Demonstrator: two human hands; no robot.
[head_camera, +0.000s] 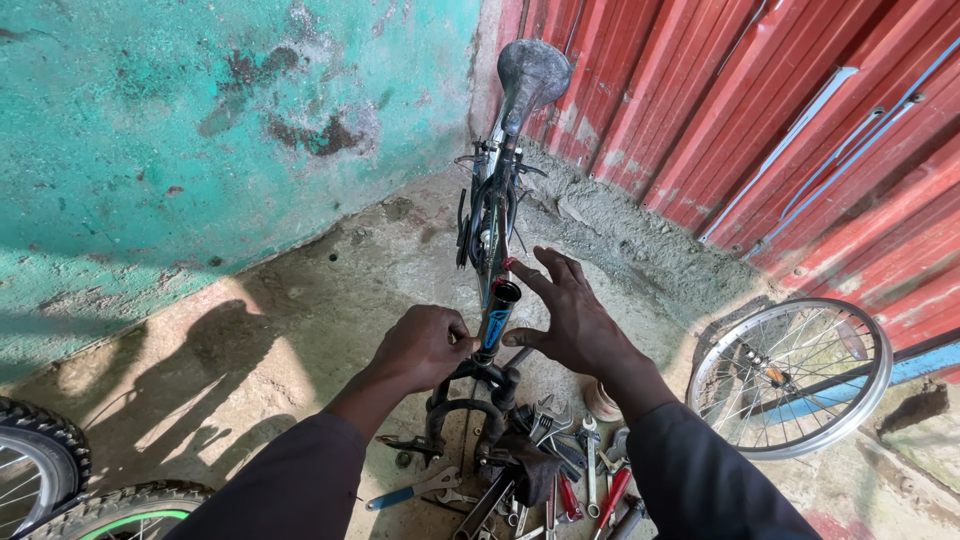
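Hands, two: left hand (425, 345) is curled tight around the head tube of one bicycle frame (492, 260) standing on the concrete; right hand (570, 315) is spread open beside the tube (498, 310), thumb touching. One bare wheel (790, 375) leans right; wrenches (545, 480) lie heaped below.

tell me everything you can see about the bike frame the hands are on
The bike frame is dark, with blue on its head tube and a worn grey saddle at the far end near the red corrugated wall. No handlebar or wheels are fitted; the head tube's open top faces the camera, with the black fork below it. The left hand grips beside the tube; the right hand spreads open against it. Tools lie at its base on the concrete floor.
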